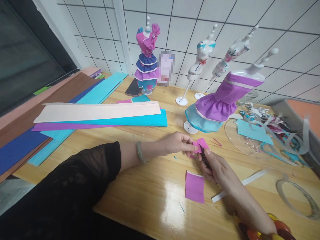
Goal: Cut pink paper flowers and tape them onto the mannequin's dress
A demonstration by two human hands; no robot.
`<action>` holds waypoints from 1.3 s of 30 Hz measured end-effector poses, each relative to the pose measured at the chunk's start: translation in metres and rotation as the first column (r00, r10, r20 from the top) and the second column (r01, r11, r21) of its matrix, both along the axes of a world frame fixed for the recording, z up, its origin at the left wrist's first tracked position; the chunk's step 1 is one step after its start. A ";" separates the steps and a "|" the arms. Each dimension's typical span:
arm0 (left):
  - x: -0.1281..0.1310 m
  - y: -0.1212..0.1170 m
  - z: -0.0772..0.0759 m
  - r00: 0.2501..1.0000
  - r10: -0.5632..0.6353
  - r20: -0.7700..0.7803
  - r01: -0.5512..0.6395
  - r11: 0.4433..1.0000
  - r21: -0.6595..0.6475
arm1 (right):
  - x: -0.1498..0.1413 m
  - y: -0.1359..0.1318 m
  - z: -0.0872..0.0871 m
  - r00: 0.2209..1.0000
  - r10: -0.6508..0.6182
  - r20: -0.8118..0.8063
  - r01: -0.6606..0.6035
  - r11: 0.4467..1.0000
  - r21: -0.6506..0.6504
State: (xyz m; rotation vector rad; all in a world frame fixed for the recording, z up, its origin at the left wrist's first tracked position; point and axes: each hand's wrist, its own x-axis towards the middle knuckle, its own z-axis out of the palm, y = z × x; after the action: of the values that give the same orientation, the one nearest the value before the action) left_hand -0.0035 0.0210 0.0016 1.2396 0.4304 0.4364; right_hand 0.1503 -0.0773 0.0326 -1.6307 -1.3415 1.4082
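Observation:
My left hand [178, 143] pinches a small piece of pink paper [202, 143] between thumb and fingers above the table. In my right hand [216, 163] is a small dark pair of scissors [205, 159], whose tips lie against the pink paper. Whether the blades are open cannot be made out. Just below the hands lies a purple paper square [194, 187] with a white strip along its top edge. Beyond them stands a mini dress form [225, 96] in a purple top and a tiered purple and light blue skirt.
Long folded paper sheets [100, 113] cover the left side. A decorated dress form [147, 60] and a phone [133, 87] stand at the back, near two barer forms [201, 60]. At right lie ribbon scraps [272, 126], a white strip [253, 177] and a tape roll [297, 199].

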 end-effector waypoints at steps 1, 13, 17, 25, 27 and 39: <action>0.000 0.000 0.000 1.000 -0.002 0.002 0.002 1.000 -0.004 | 0.000 0.000 0.001 1.000 0.000 0.008 0.000 1.000 0.002; -0.001 0.003 0.002 0.999 -0.044 -0.009 0.044 0.998 -0.035 | 0.000 0.000 0.001 1.000 -0.008 -0.001 0.008 1.000 0.006; -0.001 0.004 0.003 0.999 -0.044 -0.015 0.043 0.998 -0.047 | 0.000 0.001 0.002 1.000 -0.007 0.001 0.007 1.000 -0.007; -0.001 0.005 0.001 0.999 -0.020 -0.028 0.018 0.999 -0.036 | 0.000 0.000 0.001 1.000 -0.012 0.003 0.012 1.000 0.002; 0.000 0.005 0.002 0.999 -0.017 -0.027 0.016 0.999 -0.044 | 0.000 0.001 0.001 1.000 -0.009 0.002 0.009 1.000 0.002; -0.001 0.002 0.005 1.000 0.013 0.001 -0.013 0.996 -0.087 | 0.001 0.000 0.001 1.000 -0.004 0.005 0.004 1.000 -0.008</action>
State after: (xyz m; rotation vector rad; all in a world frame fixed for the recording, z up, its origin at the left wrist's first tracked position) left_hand -0.0046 0.0226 0.0070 1.1526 0.4523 0.4252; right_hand 0.1511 -0.0769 0.0335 -1.6416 -1.3367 1.4096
